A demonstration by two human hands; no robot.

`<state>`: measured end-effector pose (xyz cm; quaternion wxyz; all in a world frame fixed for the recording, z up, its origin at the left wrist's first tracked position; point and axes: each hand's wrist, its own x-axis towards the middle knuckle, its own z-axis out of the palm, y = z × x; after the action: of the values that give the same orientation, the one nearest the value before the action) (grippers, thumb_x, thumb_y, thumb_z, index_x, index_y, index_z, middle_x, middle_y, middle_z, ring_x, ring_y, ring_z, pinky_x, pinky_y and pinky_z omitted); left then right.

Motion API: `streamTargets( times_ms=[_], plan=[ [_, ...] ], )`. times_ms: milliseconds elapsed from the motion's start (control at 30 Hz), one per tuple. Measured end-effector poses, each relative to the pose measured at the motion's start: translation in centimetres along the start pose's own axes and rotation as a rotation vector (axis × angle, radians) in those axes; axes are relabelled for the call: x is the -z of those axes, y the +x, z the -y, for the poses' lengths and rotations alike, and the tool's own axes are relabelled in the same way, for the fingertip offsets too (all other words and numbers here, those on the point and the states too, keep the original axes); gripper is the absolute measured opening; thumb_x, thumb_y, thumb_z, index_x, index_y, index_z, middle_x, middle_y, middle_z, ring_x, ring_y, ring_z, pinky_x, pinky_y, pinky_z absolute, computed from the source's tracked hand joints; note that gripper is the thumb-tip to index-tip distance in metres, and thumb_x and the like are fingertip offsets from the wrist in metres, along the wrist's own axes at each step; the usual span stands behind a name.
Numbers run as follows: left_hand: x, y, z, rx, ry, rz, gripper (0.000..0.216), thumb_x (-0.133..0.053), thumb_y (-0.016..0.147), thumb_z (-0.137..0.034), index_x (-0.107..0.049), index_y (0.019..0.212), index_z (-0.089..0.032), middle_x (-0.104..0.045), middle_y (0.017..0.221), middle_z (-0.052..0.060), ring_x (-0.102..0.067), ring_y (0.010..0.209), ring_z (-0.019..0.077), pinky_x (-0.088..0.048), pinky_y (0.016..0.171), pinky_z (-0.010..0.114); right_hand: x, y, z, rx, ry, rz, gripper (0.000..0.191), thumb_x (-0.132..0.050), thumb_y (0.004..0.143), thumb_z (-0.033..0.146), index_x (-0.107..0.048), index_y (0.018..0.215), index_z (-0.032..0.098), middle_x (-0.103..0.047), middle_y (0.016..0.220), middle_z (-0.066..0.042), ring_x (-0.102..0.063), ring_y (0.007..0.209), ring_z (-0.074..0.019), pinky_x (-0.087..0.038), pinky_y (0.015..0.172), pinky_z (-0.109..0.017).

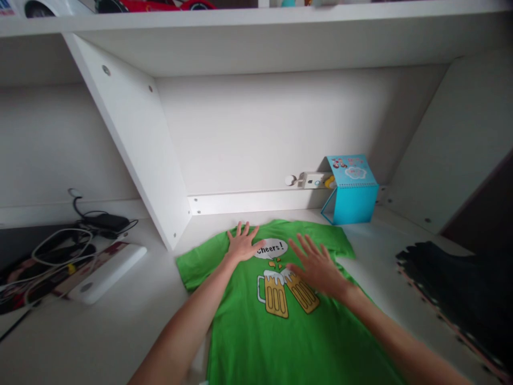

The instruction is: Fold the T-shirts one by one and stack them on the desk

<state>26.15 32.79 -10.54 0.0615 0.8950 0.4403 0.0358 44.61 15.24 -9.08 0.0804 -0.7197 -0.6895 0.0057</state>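
A green T-shirt [240, 331] lies spread out on the white desk, its neck end toward the back panel and its lower part running out of view at the bottom. Its front carries two beer mugs and a "Cheers!" speech bubble. My left hand [241, 244] rests on the upper left of the shirt, fingers spread, thumb beside the bubble. Over the right side of the print is my right hand [318, 266], fingers apart and slightly blurred; whether it touches the cloth I cannot tell. It covers part of the right mug. Neither hand holds anything.
A blue desk calendar [355, 203] stands at the back right, beside a wall socket [315, 181]. Left of the upright divider [128, 128] lie tangled cables [60, 256], a black adapter [106, 220] and a white box [108, 272]. Dark fabric [460, 294] sits at right.
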Motion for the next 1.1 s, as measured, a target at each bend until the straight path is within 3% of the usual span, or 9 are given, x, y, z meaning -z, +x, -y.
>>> streamTargets(
  times_ms=[100, 167, 400, 467, 567, 700, 800, 967, 1100],
  plan=[
    [0.0, 0.0, 0.0, -0.004, 0.005, -0.002, 0.070, -0.015, 0.078, -0.072, -0.010, 0.140, -0.038, -0.001, 0.148, -0.003, 0.012, 0.132, 0.0354, -0.001, 0.095, 0.070, -0.1, -4.5, 4.7, 0.224, 0.127, 0.050, 0.061, -0.027, 0.087, 0.058, -0.011, 0.140, 0.033, -0.008, 0.147, -0.003, -0.004, 0.133, -0.0305, -0.020, 0.102, -0.056],
    [0.0, 0.1, 0.1, -0.003, 0.006, 0.002, 0.070, -0.016, 0.079, -0.071, -0.010, 0.140, -0.038, -0.001, 0.148, -0.004, 0.012, 0.132, 0.0347, -0.001, 0.096, 0.070, -0.4, -7.8, 5.0, 0.238, 0.146, 0.047, 0.060, -0.029, 0.087, 0.056, -0.009, 0.139, 0.036, -0.009, 0.147, -0.001, -0.007, 0.132, -0.0305, -0.022, 0.102, -0.055],
    [-0.1, 0.3, 0.1, 0.003, -0.031, 0.017, 0.070, -0.019, 0.078, -0.071, -0.011, 0.140, -0.038, 0.001, 0.147, -0.006, 0.016, 0.130, 0.0332, 0.002, 0.097, 0.068, -4.0, -20.9, -6.7, -0.070, -0.054, -0.180, 0.065, -0.034, 0.084, 0.055, -0.009, 0.140, 0.034, -0.020, 0.145, -0.001, -0.020, 0.130, -0.0308, -0.037, 0.094, -0.055],
    [0.6, 0.0, -0.2, 0.003, -0.069, 0.048, 0.069, -0.019, 0.079, -0.070, -0.012, 0.140, -0.038, 0.002, 0.147, -0.006, 0.017, 0.130, 0.0326, 0.003, 0.097, 0.067, -4.4, -22.7, -7.7, -0.119, -0.096, -0.236, 0.065, -0.032, 0.084, 0.056, -0.012, 0.141, 0.031, -0.026, 0.142, -0.005, -0.024, 0.129, -0.0327, -0.039, 0.089, -0.058],
    [2.3, -0.6, -1.0, -0.012, -0.160, 0.103, 0.065, -0.015, 0.082, -0.066, -0.011, 0.140, -0.037, 0.004, 0.147, -0.005, 0.015, 0.131, 0.0313, 0.000, 0.098, 0.066, -2.7, -21.0, -3.6, -0.153, -0.130, -0.270, 0.069, -0.030, 0.082, 0.063, -0.028, 0.138, 0.024, -0.026, 0.141, -0.012, -0.022, 0.129, -0.0353, -0.031, 0.091, -0.064],
    [4.2, -2.8, -1.2, -0.099, -0.144, 0.096, 0.065, -0.017, 0.086, -0.060, -0.009, 0.142, -0.028, 0.008, 0.147, -0.001, 0.011, 0.133, 0.0285, -0.002, 0.102, 0.061, 0.8, -15.2, 7.5, 0.119, 0.088, -0.026, 0.068, -0.029, 0.084, 0.061, -0.024, 0.139, 0.022, -0.016, 0.144, -0.010, -0.015, 0.131, -0.0304, -0.029, 0.098, -0.057],
    [4.3, -5.6, 0.2, -0.115, -0.085, 0.104, 0.069, -0.019, 0.085, -0.062, -0.012, 0.142, -0.023, 0.004, 0.147, 0.004, 0.006, 0.134, 0.0286, -0.004, 0.103, 0.058, 1.1, -13.2, 13.0, 0.270, 0.228, 0.068, 0.071, -0.037, 0.082, 0.060, -0.022, 0.139, 0.020, -0.011, 0.143, -0.012, -0.010, 0.131, -0.0341, -0.026, 0.097, -0.060],
    [3.3, -8.3, 4.0, -0.006, -0.061, 0.142, 0.070, -0.020, 0.081, -0.069, -0.014, 0.140, -0.032, 0.002, 0.147, 0.003, 0.006, 0.134, 0.0302, -0.004, 0.100, 0.061, -2.4, -14.7, 12.7, 0.388, 0.246, -0.058, 0.082, -0.050, 0.072, 0.065, -0.017, 0.139, 0.031, -0.016, 0.142, -0.012, -0.018, 0.126, -0.0426, -0.029, 0.090, -0.067],
    [3.2, -7.5, 5.8, 0.006, -0.075, 0.129, 0.060, -0.014, 0.084, -0.065, -0.016, 0.138, -0.038, -0.001, 0.148, -0.001, 0.004, 0.134, 0.0272, -0.003, 0.100, 0.061, -4.6, -16.8, 10.7, 0.462, 0.119, -0.130, 0.065, -0.048, 0.082, 0.048, -0.014, 0.138, 0.039, -0.032, 0.136, -0.009, -0.038, 0.116, -0.0421, -0.044, 0.077, -0.062]
  ],
)
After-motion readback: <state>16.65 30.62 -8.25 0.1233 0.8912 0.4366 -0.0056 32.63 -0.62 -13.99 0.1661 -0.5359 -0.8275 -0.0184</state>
